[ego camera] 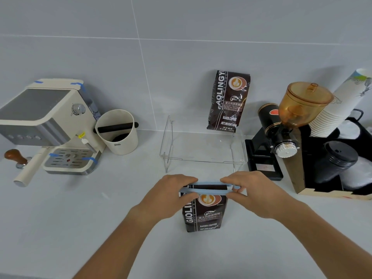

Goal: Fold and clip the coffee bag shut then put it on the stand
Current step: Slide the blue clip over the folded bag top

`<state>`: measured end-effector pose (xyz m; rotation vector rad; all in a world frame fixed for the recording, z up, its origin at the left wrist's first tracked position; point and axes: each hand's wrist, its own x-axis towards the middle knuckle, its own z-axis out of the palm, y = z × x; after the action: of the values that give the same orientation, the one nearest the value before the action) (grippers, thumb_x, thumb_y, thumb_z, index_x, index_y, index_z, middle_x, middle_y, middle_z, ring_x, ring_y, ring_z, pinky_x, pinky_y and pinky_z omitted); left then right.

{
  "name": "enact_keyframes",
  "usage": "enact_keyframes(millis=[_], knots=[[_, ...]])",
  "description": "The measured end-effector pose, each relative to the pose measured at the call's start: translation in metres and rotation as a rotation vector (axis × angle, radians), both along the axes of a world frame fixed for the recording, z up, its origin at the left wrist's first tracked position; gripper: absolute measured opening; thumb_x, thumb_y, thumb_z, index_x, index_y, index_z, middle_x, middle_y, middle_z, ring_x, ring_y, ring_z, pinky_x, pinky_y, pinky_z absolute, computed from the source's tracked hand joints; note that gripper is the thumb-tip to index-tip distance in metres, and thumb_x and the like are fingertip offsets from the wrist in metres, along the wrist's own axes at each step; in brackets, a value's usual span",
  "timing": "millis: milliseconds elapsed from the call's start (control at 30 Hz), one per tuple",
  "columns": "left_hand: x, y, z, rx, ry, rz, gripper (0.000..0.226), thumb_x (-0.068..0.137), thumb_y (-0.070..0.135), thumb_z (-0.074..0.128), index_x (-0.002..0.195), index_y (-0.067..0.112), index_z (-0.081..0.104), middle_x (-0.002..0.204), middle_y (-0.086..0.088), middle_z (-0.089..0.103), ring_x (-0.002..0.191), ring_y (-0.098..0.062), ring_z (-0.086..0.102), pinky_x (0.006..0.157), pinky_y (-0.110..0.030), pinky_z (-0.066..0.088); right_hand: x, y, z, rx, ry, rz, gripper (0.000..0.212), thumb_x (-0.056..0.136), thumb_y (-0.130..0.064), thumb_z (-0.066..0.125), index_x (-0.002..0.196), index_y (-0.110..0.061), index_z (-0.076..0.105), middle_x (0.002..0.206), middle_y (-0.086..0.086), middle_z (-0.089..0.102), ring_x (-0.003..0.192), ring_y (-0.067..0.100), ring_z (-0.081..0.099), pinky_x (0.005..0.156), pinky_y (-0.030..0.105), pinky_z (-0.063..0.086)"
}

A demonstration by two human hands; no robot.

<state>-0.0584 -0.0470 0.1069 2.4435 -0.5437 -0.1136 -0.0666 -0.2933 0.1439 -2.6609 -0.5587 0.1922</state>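
**Operator:** I've got the coffee bag (203,213) standing upright on the counter (80,218), just in front of the clear stand (203,156). The pale blue clip (209,189) sits across its folded top. My left hand (171,193) pinches the clip's left end, fingers curled over it; my right hand (253,191) pinches the right end the same way. I can't tell whether the clip has latched.

**Colleague:** How do you expect the bag to handle?

**Operator:** Foil-like and glossy, so likely slippery, and soft-sided. It looks filled, so I'd judge it moderately heavy and bottom-weighted. The clip appears stiff. I'd lift by the body below the fold, both sides, rather than by the clip, which might slide off.

**Colleague:** Counts?

**Operator:** Two coffee bags: mine, and a second bag (229,101) leaning on the wall at the back of the stand. One clip, one stand. Further out: one espresso machine (46,121), one tamper (15,157), one knock box (117,133), one grinder (287,125), one stack of paper cups (338,105), one stack of black lids (336,160).
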Motion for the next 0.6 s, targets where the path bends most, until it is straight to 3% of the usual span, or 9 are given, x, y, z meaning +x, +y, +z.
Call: enact_keyframes(millis=[167,333,467,600], knots=[[0.0090,0.0018,0.0088,0.073,0.019,-0.100,0.030,0.089,0.037,0.060,0.116,0.025,0.063,0.100,0.003,0.072,0.087,-0.015,0.062,0.074,-0.031,0.051,-0.0024,0.0024,-0.0002,0.055,-0.019,-0.002,0.034,0.088,-0.026,0.064,0.122,-0.020,0.063,0.110,-0.001,0.071,0.084,0.003,0.053,0.082,0.025,0.049],[0.0096,0.0037,0.0089,0.096,0.015,-0.121,0.027,0.090,0.040,0.058,0.113,0.027,0.063,0.093,0.005,0.071,0.080,-0.012,0.060,0.061,-0.020,0.042,-0.0052,0.0015,-0.0028,0.052,0.014,-0.064,0.040,0.085,-0.035,0.066,0.123,-0.025,0.060,0.112,-0.005,0.070,0.085,0.007,0.061,0.079,0.021,0.049],[0.0071,0.0041,0.0122,0.079,0.031,-0.135,0.020,0.089,0.038,0.058,0.103,0.027,0.065,0.086,0.003,0.070,0.077,-0.015,0.061,0.065,-0.034,0.052,-0.0071,0.0014,-0.0060,0.063,0.031,-0.078,0.042,0.083,-0.037,0.068,0.124,-0.026,0.060,0.107,-0.006,0.070,0.083,0.008,0.065,0.075,0.015,0.048],[0.0057,0.0085,0.0108,0.057,0.038,-0.129,0.025,0.088,0.038,0.060,0.111,0.029,0.063,0.093,0.005,0.071,0.083,-0.011,0.061,0.071,-0.033,0.053,-0.0069,0.0026,-0.0050,0.089,0.040,-0.076,0.044,0.082,-0.035,0.070,0.124,-0.025,0.060,0.106,-0.003,0.070,0.083,0.010,0.066,0.080,0.022,0.054]])
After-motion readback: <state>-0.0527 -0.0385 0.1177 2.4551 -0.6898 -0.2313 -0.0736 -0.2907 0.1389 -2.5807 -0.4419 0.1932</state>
